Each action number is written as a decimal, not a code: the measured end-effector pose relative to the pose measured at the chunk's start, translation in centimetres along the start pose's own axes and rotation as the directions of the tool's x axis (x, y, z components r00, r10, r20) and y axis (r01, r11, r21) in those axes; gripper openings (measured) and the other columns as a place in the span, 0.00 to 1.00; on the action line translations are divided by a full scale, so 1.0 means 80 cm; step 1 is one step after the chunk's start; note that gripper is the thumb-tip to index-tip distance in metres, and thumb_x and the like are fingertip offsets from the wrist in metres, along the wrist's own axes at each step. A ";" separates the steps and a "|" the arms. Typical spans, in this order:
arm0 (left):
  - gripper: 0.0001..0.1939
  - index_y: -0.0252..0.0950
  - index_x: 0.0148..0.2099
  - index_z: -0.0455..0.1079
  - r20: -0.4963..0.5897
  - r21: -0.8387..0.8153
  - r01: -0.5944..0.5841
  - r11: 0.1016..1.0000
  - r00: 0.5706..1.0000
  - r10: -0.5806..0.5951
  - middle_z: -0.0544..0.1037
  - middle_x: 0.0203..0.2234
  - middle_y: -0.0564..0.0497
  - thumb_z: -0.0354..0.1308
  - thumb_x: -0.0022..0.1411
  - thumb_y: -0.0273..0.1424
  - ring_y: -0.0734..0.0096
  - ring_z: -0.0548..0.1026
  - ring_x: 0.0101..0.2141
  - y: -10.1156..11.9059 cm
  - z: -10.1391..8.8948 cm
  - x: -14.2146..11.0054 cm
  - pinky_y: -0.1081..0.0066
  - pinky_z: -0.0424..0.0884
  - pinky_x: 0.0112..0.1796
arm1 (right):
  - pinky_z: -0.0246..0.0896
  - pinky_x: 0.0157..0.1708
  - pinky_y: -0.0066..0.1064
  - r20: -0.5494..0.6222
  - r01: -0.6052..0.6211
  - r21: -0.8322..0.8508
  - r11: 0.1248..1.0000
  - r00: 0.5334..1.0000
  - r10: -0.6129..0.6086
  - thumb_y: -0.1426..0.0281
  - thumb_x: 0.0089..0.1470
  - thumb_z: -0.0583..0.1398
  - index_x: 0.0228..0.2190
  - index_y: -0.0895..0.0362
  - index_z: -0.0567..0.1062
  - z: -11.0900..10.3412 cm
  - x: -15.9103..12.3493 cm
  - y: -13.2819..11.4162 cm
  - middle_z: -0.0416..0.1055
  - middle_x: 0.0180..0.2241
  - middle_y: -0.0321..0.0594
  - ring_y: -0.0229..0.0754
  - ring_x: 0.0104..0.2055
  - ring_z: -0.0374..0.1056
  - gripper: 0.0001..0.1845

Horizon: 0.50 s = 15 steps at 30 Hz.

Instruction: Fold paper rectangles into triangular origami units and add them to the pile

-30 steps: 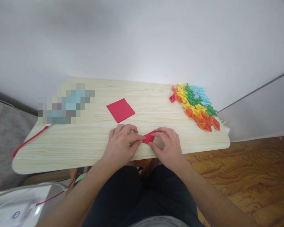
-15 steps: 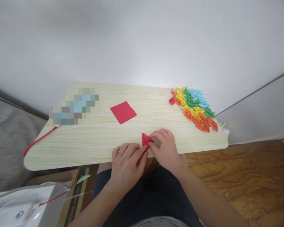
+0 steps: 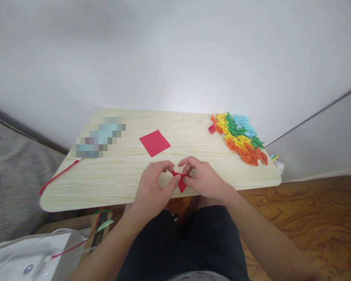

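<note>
A small red folded paper point(image 3: 181, 185) is pinched between both hands at the front edge of the table, one pointed end facing my body. My left hand point(image 3: 156, 185) grips its left side between thumb and forefinger. On the opposite side, my right hand point(image 3: 203, 178) holds it with the thumb in front and the fingers curled behind. Part of the paper is covered by my fingertips. Just beyond my hands a red paper square point(image 3: 155, 143) lies flat, turned like a diamond.
Several folded paper pieces point(image 3: 241, 136) in orange, yellow, green, blue and red cluster on the right of the wood-patterned table point(image 3: 105, 181). A blurred-out object point(image 3: 101, 138) with a red cable point(image 3: 60, 176) lies left. A white wall point(image 3: 175, 58) stands behind.
The folded paper has turned so a point faces me. My left hand has shifted its grip to the upper left side. The view has moved slightly.
</note>
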<state>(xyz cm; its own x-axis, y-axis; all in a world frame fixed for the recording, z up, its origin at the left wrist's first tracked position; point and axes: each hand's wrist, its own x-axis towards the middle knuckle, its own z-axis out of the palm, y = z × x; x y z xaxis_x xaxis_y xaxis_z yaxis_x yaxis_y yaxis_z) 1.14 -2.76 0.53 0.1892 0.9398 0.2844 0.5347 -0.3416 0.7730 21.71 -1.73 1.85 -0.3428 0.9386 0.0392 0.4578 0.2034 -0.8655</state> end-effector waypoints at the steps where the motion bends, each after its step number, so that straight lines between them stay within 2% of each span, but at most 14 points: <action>1: 0.06 0.40 0.45 0.74 0.070 -0.075 0.048 0.996 0.997 -0.043 0.78 0.37 0.50 0.63 0.66 0.33 0.62 0.74 0.41 0.000 -0.002 0.006 0.62 0.69 0.46 | 0.66 0.41 0.31 0.011 -0.009 0.041 0.999 1.000 0.009 0.77 0.54 0.63 0.50 0.52 0.73 -0.002 0.002 -0.003 0.77 0.33 0.32 0.39 0.36 0.74 0.22; 4: 0.06 0.39 0.37 0.76 0.185 -0.281 0.199 0.939 0.971 -0.150 0.78 0.31 0.53 0.63 0.66 0.35 0.66 0.72 0.35 -0.002 -0.002 0.016 0.66 0.68 0.41 | 0.67 0.40 0.31 -0.008 -0.046 0.243 0.969 0.999 0.049 0.77 0.50 0.65 0.49 0.52 0.73 -0.003 0.008 -0.003 0.76 0.33 0.31 0.38 0.35 0.73 0.24; 8: 0.09 0.38 0.39 0.75 0.148 -0.417 0.258 0.872 0.965 -0.215 0.79 0.31 0.52 0.64 0.65 0.38 0.67 0.74 0.34 -0.008 0.008 0.013 0.68 0.70 0.38 | 0.65 0.34 0.30 0.029 -0.195 0.543 0.817 0.976 0.214 0.69 0.51 0.70 0.42 0.54 0.78 0.005 0.011 0.012 0.77 0.31 0.33 0.38 0.31 0.71 0.15; 11: 0.11 0.38 0.40 0.73 0.130 -0.472 0.284 0.835 0.959 -0.253 0.79 0.31 0.51 0.65 0.64 0.40 0.67 0.76 0.33 -0.012 0.018 0.009 0.68 0.71 0.36 | 0.65 0.34 0.31 0.042 -0.246 0.593 0.767 0.960 0.276 0.61 0.51 0.71 0.33 0.56 0.80 0.013 0.010 0.022 0.79 0.30 0.37 0.39 0.30 0.72 0.12; 15: 0.10 0.39 0.40 0.70 0.124 -0.490 0.299 0.819 0.954 -0.275 0.78 0.30 0.53 0.66 0.63 0.38 0.68 0.76 0.32 -0.009 0.025 0.005 0.70 0.70 0.35 | 0.63 0.30 0.30 0.013 -0.255 0.622 0.740 0.949 0.316 0.59 0.50 0.72 0.31 0.56 0.81 0.019 0.008 0.031 0.80 0.28 0.36 0.38 0.28 0.70 0.14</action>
<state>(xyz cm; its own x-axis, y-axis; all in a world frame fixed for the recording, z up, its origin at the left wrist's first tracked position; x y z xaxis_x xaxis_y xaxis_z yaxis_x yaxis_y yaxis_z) 2.46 -2.13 -1.01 0.1355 0.9907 -0.0112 0.0913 -0.0013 0.9958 21.37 -1.08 -1.03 -0.1908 0.9512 -0.2425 -0.0840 -0.2620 -0.9614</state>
